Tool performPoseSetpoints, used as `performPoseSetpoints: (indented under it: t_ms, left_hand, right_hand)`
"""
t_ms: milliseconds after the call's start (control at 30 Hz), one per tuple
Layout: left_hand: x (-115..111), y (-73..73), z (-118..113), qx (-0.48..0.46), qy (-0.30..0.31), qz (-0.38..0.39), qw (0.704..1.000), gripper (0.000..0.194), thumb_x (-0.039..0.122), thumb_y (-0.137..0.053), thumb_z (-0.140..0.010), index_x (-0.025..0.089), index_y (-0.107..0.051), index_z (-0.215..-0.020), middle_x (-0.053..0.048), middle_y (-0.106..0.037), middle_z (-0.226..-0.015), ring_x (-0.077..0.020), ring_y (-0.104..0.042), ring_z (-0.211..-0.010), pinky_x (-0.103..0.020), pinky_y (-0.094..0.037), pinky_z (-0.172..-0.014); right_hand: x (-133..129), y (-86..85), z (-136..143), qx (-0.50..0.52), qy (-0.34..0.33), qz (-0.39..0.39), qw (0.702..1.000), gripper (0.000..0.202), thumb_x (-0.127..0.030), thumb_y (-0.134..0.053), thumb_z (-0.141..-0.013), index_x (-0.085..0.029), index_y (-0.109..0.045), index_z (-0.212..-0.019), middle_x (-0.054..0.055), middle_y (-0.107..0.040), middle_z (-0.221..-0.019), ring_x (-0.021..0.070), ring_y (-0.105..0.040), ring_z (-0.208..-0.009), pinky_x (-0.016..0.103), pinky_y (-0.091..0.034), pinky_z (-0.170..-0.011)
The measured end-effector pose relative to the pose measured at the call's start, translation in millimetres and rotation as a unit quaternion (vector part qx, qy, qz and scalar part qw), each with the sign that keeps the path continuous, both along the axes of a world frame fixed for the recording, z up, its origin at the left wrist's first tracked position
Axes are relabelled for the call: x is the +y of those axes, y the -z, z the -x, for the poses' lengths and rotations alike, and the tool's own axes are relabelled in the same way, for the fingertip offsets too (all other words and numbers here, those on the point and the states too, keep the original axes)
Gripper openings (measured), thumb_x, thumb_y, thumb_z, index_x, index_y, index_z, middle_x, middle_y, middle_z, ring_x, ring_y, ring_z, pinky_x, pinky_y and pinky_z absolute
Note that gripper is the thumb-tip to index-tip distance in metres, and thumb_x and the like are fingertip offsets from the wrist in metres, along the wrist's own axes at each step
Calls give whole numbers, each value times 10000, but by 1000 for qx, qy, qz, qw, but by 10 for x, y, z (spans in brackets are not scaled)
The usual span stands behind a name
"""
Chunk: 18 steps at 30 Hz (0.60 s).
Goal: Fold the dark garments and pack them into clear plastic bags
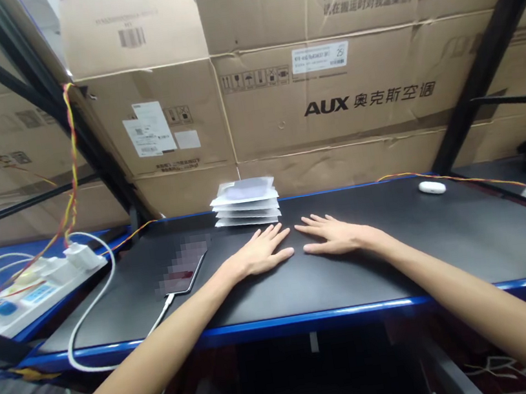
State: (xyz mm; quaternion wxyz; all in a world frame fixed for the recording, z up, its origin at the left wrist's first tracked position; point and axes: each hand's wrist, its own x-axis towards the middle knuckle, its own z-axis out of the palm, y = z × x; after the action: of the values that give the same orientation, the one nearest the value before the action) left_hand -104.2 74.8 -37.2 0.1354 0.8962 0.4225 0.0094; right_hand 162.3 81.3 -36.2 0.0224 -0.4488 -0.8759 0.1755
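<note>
White packets (246,204) sit stacked by the back edge of the worktop (334,285), just beyond the left hand (264,249). It and the right hand (331,234) lie palm-down, fingers spread, gripping nothing (phone (186,270) plugged in toward the left edge, btw).

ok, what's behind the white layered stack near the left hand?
Behind the white layered stack: brown cardboard, rising well above it. The stack covers a stretch of the table's blue back edge; anything low directly behind it can't be seen.
</note>
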Motion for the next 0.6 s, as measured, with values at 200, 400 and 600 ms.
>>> performPoseSetpoints:
  t_ms: [200, 400, 600]
  left_hand:
    - [-1, -2, -4, 0, -1, 0, 1000, 802, 732, -228, -957, 251, -170, -1597, -74, -50, -1662, -254, -27, -1545, -496, -30, -1242]
    - [-4, -10, -9, 5, -2, 0, 1000, 799, 724, -231, -963, 241, -171, -1597, -81, -50, -1662, -255, -27, -1545, -497, -27, -1242]
    - [-6, -3, -10, 4, -2, 1, 1000, 802, 730, -228, -960, 248, -165, -1598, -81, -45, -1663, -251, -26, -1546, -495, -25, -1241]
  right_hand:
    - [2, 1, -3, -5, -3, 0, 1000, 911, -836, -357, -849, -311, -221, -1581, 43, -91, -1660, 314, -6, -1525, 545, -16, -1231]
    - [12, 19, -6, -4, -2, -3, 1000, 917, -841, -355, -848, -309, -219, -1582, 61, -88, -1660, 312, -6, -1526, 547, -15, -1229]
    - [11, 11, -3, 0, -4, 0, 1000, 911, -835, -361, -851, -311, -218, -1582, 43, -90, -1660, 324, -11, -1524, 545, -8, -1230]
